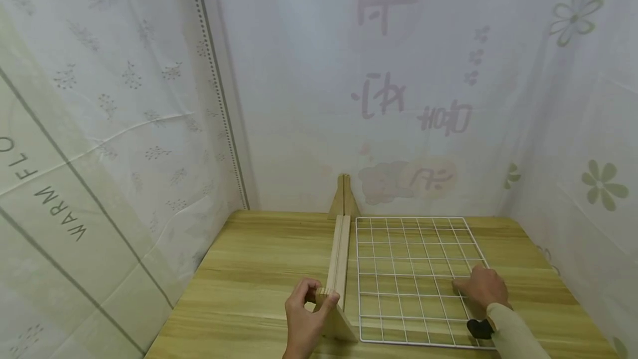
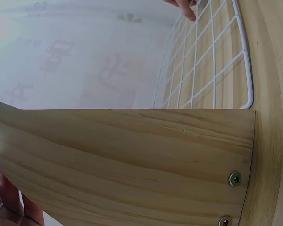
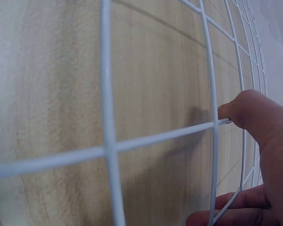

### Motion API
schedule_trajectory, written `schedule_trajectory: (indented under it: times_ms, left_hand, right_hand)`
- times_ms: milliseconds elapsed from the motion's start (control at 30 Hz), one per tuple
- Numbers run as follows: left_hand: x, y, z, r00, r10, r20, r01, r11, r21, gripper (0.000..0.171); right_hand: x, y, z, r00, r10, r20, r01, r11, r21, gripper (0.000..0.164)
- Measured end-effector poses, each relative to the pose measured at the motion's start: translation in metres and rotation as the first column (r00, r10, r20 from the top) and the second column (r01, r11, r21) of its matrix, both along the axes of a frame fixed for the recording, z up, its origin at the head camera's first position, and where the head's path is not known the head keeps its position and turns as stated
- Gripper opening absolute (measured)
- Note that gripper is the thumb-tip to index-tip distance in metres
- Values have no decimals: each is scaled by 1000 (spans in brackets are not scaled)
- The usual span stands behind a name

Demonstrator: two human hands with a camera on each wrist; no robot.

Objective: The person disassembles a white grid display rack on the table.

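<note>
A wooden stand has a grooved bar (image 1: 339,254) joining two upright end boards. My left hand (image 1: 305,317) pinches the top of the near end board (image 1: 340,324) between thumb and fingers; in the left wrist view this board (image 2: 132,155) hides most of that hand (image 2: 16,200). To the right of the stand is a white wire grid panel (image 1: 399,295), low over the table. My right hand (image 1: 484,287) grips its right edge. In the right wrist view the thumb of this hand (image 3: 269,127) lies at a wire of the grid (image 3: 111,94), with fingers lower on the edge.
The far end board (image 1: 344,199) stands near the back edge of the wood-grain table (image 1: 269,259). Printed cloth (image 1: 299,98) hangs behind and on both sides. Two screw heads, one of them a hex screw (image 2: 235,179), show on the near board.
</note>
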State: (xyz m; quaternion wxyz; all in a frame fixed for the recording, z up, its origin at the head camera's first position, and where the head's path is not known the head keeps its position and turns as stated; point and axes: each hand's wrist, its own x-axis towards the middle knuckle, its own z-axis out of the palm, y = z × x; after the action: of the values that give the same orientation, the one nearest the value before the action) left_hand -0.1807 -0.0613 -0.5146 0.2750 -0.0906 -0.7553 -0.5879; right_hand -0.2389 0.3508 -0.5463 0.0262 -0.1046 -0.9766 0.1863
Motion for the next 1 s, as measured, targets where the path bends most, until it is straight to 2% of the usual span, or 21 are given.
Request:
schedule_trajectory:
  times_ms: [167, 500, 667, 1000]
  left_hand:
    - [0, 2, 0, 999, 3, -32, -3, 1000, -12, 29]
    - [-1, 2, 1, 999, 5, -39, -5, 1000, -5, 29]
    - [-1, 2, 2, 998, 10, -61, -11, 1000, -14, 29]
    - [-1, 3, 0, 996, 22, -87, -24, 999, -24, 31]
  right_hand:
    - [0, 1, 0, 1000, 6, 0, -6, 1000, 19, 50]
    - [2, 4, 3, 1000, 9, 21, -10, 1000, 22, 52]
    - [4, 3, 3, 999, 38, 29, -39, 998, 48, 56]
    - [2, 3, 0, 995, 85, 57, -90, 990, 106, 47]
